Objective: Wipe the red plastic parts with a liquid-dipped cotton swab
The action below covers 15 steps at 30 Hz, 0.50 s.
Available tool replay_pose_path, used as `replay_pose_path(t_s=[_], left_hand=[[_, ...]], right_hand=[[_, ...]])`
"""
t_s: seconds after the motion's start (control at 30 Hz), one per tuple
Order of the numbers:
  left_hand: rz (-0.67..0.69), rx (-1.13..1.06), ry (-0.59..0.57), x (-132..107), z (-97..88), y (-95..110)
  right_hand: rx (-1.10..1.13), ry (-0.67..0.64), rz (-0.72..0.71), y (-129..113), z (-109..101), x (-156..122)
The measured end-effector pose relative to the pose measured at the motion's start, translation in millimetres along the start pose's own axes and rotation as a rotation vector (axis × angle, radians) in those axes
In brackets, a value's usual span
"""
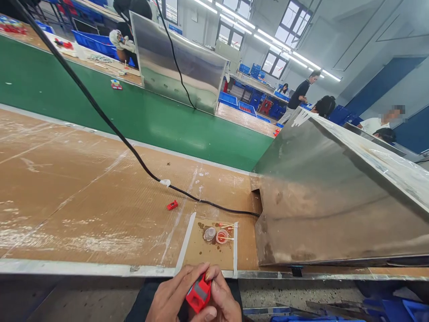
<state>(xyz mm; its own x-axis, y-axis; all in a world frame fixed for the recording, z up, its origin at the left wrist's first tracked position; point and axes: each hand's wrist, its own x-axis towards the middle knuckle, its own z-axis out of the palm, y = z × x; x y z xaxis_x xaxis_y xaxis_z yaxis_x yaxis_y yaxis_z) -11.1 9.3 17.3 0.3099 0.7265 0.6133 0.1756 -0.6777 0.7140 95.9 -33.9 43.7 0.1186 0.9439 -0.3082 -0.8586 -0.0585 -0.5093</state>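
My left hand point(174, 297) and my right hand point(223, 299) meet below the near edge of the bench, and both grip one small red plastic piece with a grey face point(198, 294). On the cardboard just beyond them lie a small clear cap point(209, 234) and a small red-and-white cap point(222, 236), with thin sticks beside them on a stained patch. A tiny red part point(172, 205) lies further out to the left.
A black cable point(110, 126) crosses the cardboard-covered bench point(77, 201) and runs under a slanted steel cover point(335, 201) on the right. Behind is a green conveyor belt point(110, 107) and another steel cover point(177, 62). Other people work in the background beside blue bins.
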Motion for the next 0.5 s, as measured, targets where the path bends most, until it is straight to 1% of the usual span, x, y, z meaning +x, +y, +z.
replay_pose_path(t_s=[0.1, 0.2, 0.3, 0.37, 0.43, 0.5], left_hand=[[0.086, 0.120, -0.074, 2.8, -6.1, -5.7], [0.084, 0.189, -0.097, 2.3, -8.2, -8.5], [0.055, 0.172, -0.093, -1.0, -7.4, -9.8], [0.007, 0.135, -0.069, -3.6, -6.1, -11.3], [-0.072, 0.085, -0.007, -6.1, -4.1, -12.1], [-0.142, 0.007, 0.041, -8.0, -0.7, -10.0]], right_hand=[[-0.001, 0.040, 0.013, -0.5, 1.1, 0.0], [-0.077, 0.056, 0.002, -0.6, -3.2, 0.3], [-0.139, 0.049, 0.031, 0.8, -10.8, 0.7], [-0.176, 0.057, 0.048, 2.0, -16.0, 0.7], [-0.225, 0.064, 0.021, 3.2, -20.2, 0.4], [-0.275, 0.077, -0.039, 4.8, -23.0, -0.6]])
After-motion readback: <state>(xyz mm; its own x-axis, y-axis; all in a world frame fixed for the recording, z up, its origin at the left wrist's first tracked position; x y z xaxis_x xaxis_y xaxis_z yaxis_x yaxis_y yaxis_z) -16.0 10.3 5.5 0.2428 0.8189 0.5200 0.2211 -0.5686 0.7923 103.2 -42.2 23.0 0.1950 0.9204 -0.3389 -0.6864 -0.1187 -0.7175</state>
